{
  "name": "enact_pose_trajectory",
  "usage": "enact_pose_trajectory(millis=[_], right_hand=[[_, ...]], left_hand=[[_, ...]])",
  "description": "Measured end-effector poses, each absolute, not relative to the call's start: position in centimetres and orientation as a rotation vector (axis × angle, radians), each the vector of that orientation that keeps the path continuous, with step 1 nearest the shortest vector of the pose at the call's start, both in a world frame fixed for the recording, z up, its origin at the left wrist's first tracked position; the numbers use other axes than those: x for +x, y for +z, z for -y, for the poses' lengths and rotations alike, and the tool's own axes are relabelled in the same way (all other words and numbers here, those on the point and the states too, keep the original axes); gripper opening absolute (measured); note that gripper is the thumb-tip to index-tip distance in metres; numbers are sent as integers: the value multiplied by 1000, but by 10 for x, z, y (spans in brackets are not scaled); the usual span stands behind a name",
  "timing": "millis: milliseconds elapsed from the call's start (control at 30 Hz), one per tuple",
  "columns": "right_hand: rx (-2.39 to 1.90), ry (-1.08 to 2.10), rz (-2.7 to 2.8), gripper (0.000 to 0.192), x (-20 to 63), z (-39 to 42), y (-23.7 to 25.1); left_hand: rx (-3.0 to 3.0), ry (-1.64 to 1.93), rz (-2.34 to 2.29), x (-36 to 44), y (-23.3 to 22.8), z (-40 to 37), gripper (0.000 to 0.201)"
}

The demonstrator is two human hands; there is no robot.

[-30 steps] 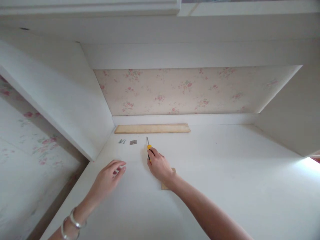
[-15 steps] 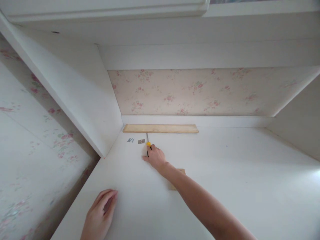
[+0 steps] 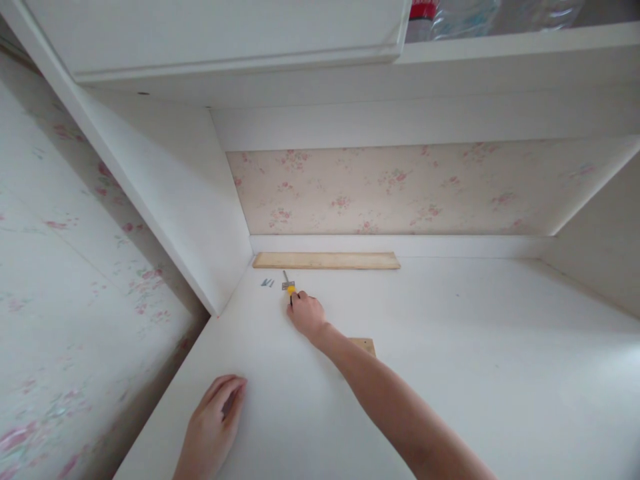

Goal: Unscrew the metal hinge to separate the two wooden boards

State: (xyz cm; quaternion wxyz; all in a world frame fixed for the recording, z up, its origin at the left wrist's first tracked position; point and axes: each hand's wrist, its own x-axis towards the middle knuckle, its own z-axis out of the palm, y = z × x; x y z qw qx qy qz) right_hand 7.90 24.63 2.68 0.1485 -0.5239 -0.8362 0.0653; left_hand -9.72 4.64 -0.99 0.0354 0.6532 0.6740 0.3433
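Right hand (image 3: 306, 315) has slid the screwdriver (image 3: 289, 289) onto the hinge (image 3: 286, 285).

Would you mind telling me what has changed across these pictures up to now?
The right hand, keeping its grip on the yellow-handled screwdriver, swung the tip left, next to the small hinge. The left hand drew back toward the near edge and lies flat on the white desk. The screws, long wooden strip and small wooden piece stayed put.
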Motion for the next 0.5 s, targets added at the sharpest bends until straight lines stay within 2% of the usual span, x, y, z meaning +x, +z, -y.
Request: enact_pose_trajectory(millis=[267, 500], right_hand=[[-1648, 133, 2331, 33, 125, -237, 29], [-1725, 242, 2403, 36, 105, -243, 38]], left_hand=[[2024, 1040, -2073, -95, -10, -47, 27], [1988, 1032, -2084, -95, -10, -45, 31]])
